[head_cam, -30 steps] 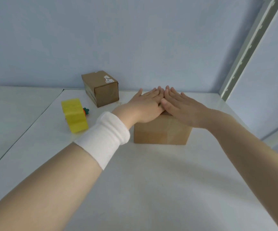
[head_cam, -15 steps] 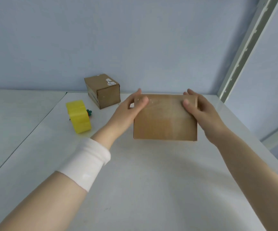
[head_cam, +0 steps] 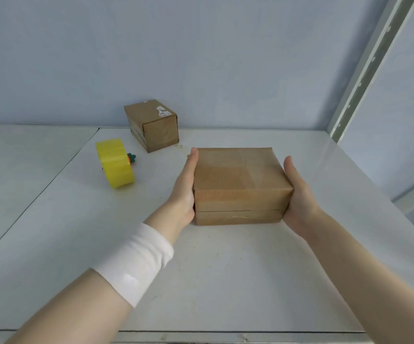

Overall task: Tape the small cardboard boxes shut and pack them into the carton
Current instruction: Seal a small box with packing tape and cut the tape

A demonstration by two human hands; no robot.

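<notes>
A flat brown cardboard box [head_cam: 238, 180] lies on the white table [head_cam: 201, 269] in the middle of the view, with a seam running across its near side. My left hand [head_cam: 184, 187] lies flat against its left side with straight fingers. My right hand [head_cam: 297, 192] lies flat against its right side the same way. A second, smaller cardboard box [head_cam: 152, 125] with a white label stands at the back by the wall. A yellow roll of tape [head_cam: 116, 166] stands on edge to the left. No carton is in view.
A small orange and green object [head_cam: 131, 158] peeks out behind the tape roll. A blue wall closes the back, and a pale metal upright [head_cam: 364, 70] rises at the right rear corner. A table joint runs diagonally at the left.
Both hands came off the box top, lifted and turned the box, and now it sits flat again, closer to me, with a hand pressed on each side.
</notes>
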